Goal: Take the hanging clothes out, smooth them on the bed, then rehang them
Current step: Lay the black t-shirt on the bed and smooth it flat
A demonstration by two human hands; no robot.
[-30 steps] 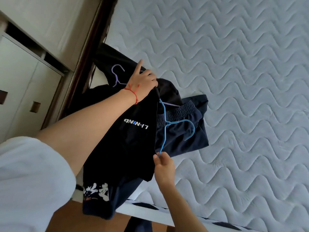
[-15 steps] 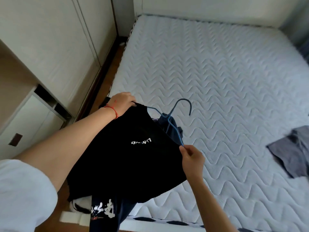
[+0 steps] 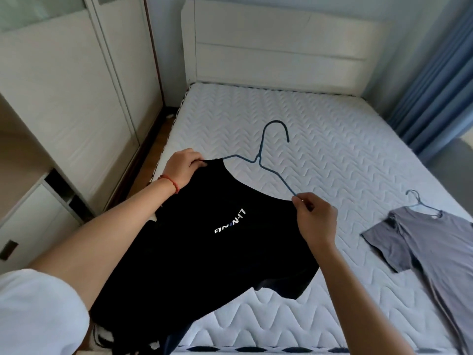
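Black T-shirt [image 3: 210,242] held up over the bed's [image 3: 332,149] near-left corner, on a blue wire hanger [image 3: 266,160]. Left hand [image 3: 185,163] grips one shoulder, fingers curled into the cloth. Right hand [image 3: 316,221] pinches the hanger's other arm end. Grey T-shirt [image 3: 419,242] lies flat by the right edge on its own hanger [image 3: 419,203].

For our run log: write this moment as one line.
left hand: grips black shirt | right hand: pinches hanger | grey shirt: on bed
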